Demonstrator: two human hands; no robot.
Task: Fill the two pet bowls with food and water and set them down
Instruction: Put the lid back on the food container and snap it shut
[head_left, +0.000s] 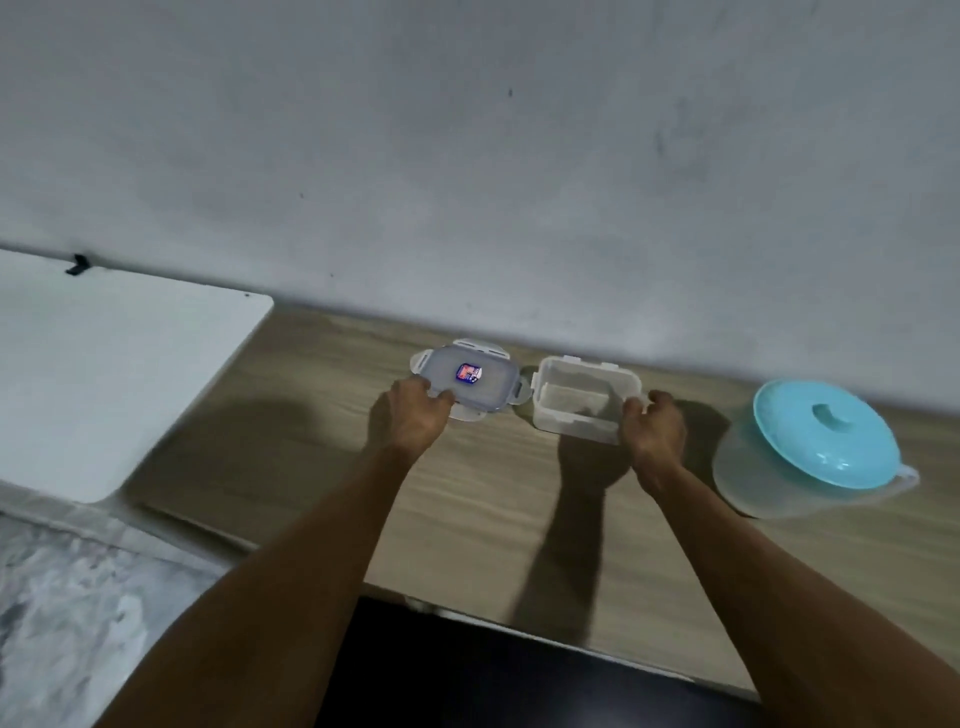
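scene: wood-grain counter (467, 499) against a grey wall (467, 156); head view looks down, both bare forearms reach fwd from near edge.
left hand (413, 415): at the near-left corner of the lid, fingers (441, 397) curled over its near edge, touching it. Can't tell if it's a firm grip or just resting.
lid (465, 379): clear rectangular snap-lock type w/ 4 white flaps and a small red/blue sticker in the middle; lies flat on counter, far side, close to wall.
right hand (657, 428): at the near-right corner of the container, fingers (634, 408) hooked on its rim; thumb side partly hidden, grip looks closed on the rim.
container (582, 400): clear rectangular tub, no lid on, upright on counter, just right of the lid, flaps nearly touching. Looks empty; some haze at the bottom, can't tell what.
bowl: clear round bowl w/ a turquoise lid (826, 436) and knob; sits at right of counter, apart from right hand, tilted look due to wide lens. Contents not visible.
board: white flat panel (104, 384) w/ rounded corners at left, far end meets the wall; small black clip-like thing (78, 264) at its far edge, blurred.
floor-ish area: marbled grey surface (67, 613) near-left, below the panel.
near edge: dark patch (493, 675) under counter lip, betw the two forearms.
shadows: both arms cast dark shadows on counter, right of each arm.
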